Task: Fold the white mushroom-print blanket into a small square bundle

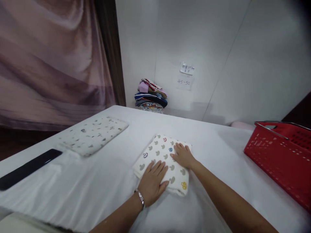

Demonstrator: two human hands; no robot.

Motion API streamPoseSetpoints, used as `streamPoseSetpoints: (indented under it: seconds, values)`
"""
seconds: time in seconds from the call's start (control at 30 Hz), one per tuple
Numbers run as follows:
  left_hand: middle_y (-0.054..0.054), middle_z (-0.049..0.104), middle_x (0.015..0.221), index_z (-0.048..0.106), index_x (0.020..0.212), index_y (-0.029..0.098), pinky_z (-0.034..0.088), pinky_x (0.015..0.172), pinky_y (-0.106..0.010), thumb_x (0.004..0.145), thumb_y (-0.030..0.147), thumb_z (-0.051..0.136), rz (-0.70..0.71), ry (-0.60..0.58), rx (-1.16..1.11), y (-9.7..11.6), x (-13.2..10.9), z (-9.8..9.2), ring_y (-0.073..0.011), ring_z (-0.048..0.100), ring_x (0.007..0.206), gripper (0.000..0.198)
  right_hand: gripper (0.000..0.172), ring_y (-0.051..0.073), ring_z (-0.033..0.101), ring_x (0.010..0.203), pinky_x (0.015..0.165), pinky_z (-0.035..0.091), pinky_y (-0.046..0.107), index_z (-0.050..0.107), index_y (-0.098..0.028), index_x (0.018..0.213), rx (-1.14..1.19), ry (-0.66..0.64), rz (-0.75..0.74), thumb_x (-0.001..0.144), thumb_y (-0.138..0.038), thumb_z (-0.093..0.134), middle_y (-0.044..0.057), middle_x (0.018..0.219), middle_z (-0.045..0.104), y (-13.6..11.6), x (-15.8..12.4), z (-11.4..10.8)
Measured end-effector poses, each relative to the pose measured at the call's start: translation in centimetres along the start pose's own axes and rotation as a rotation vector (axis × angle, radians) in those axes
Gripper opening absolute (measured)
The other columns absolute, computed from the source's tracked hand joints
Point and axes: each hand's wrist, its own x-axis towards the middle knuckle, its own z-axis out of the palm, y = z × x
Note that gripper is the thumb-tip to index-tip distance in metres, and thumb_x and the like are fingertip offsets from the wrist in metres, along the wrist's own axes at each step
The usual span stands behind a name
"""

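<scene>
A folded white cloth (157, 152) printed with grey and coloured mushrooms lies on the white-covered table in front of me. My left hand (152, 183), with a silver bracelet at the wrist, rests flat on its near left part, fingers stretched out. On the far right part of the same cloth lies my right hand (182, 155), palm down with the fingers spread. Neither hand grips anything. To the left is a second folded cloth (93, 135), white with small dark and grey prints, apart from both hands.
A long black flat object (29, 170) lies at the table's left edge. A red perforated basket (282, 158) with metal handles stands at the right. Behind the table is a stack of folded clothes (151, 95) against the wall. A pinkish curtain (53, 61) hangs at left.
</scene>
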Motion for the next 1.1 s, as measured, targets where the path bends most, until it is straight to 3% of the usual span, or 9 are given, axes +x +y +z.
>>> streamPoseSetpoints:
  seconds: [0.13,0.23,0.43,0.53,0.6,0.73,0.83,0.97,1.1]
  values:
    - [-0.006,0.045,0.134,0.038,0.133,0.022,0.023,0.106,-0.047,0.089,0.044,0.036,-0.021,0.030,-0.031,0.3,-0.1,0.0,-0.0229,0.035,0.127,0.049,0.069,0.025,0.005,0.137,0.107,0.002,0.047,0.024,-0.015,0.141,0.009,0.071,-0.069,0.087,-0.057,0.027,0.010,0.149,0.014,-2.9,0.5,0.0]
    - [-0.007,0.047,0.133,0.039,0.131,0.021,0.025,0.106,-0.046,0.088,0.045,0.038,-0.039,0.049,-0.051,0.7,-0.4,-0.2,-0.0228,0.038,0.125,0.050,0.066,0.023,0.005,0.137,0.107,0.001,0.047,0.023,-0.017,0.141,0.014,0.029,-0.121,0.088,-0.056,0.025,0.007,0.149,0.014,-4.4,0.5,1.3]
    - [-0.004,0.066,0.094,0.061,0.089,0.022,0.043,0.086,-0.035,0.091,0.033,0.031,-0.194,0.055,-0.164,-0.4,0.4,-2.6,-0.0173,0.058,0.092,0.032,0.066,0.021,0.005,0.137,0.108,0.002,0.045,0.023,-0.018,0.142,0.002,0.010,-0.119,0.088,-0.056,0.022,0.006,0.149,0.013,-4.2,0.5,2.4]
    - [-0.007,0.059,0.116,0.059,0.103,0.020,0.036,0.096,-0.038,0.089,0.035,0.036,-0.350,0.134,-0.100,-3.1,1.9,-3.0,-0.0216,0.049,0.113,0.031,0.065,0.021,0.005,0.137,0.108,0.003,0.045,0.021,-0.018,0.142,-0.003,0.015,-0.102,0.089,-0.055,0.022,0.005,0.149,0.013,-4.5,0.5,2.0]
    - [-0.010,0.048,0.131,0.052,0.116,0.018,0.033,0.099,-0.040,0.086,0.039,0.040,-0.498,0.079,-0.078,-4.8,2.7,-2.4,-0.0249,0.040,0.123,0.039,0.063,0.021,0.006,0.137,0.108,0.004,0.045,0.023,-0.018,0.142,0.007,0.007,-0.094,0.089,-0.053,0.024,0.006,0.149,0.014,-4.7,0.1,1.7]
    - [-0.009,0.051,0.128,0.041,0.129,0.020,0.036,0.095,-0.039,0.087,0.041,0.035,-0.624,-0.062,-0.154,-6.4,2.6,-0.3,-0.0233,0.046,0.117,0.048,0.056,0.022,0.013,0.136,0.108,0.007,0.045,0.034,-0.022,0.137,0.049,-0.008,-0.109,0.089,-0.050,0.028,0.004,0.147,0.022,-3.8,-2.0,1.7]
    - [-0.009,0.057,0.119,0.040,0.130,0.021,0.037,0.091,-0.039,0.087,0.042,0.031,-0.631,-0.056,-0.144,-6.3,2.1,0.2,-0.0246,0.050,0.111,0.048,0.050,0.022,0.013,0.136,0.109,0.005,0.047,0.045,-0.026,0.130,0.122,0.126,-0.039,0.088,-0.049,0.032,0.003,0.145,0.027,-1.6,-4.5,2.8]
    - [-0.010,0.060,0.112,0.040,0.130,0.018,0.039,0.087,-0.037,0.085,0.045,0.035,-0.680,-0.085,-0.168,-6.4,2.5,-0.3,-0.0263,0.052,0.106,0.053,0.068,0.025,0.009,0.136,0.110,0.015,0.044,0.035,-0.018,0.136,0.532,0.356,0.260,0.078,-0.052,0.047,0.007,0.149,0.013,0.9,-7.1,4.3]
    - [-0.013,0.051,0.126,0.034,0.132,0.013,0.038,0.092,-0.034,0.079,0.045,0.044,-0.805,-0.164,-0.320,-7.3,4.0,-1.0,-0.0255,0.050,0.112,0.062,0.094,0.024,0.029,0.131,0.104,0.034,0.039,0.009,-0.016,0.143,1.219,0.406,0.434,0.070,-0.047,0.059,0.011,0.147,0.019,0.9,-8.2,4.0]
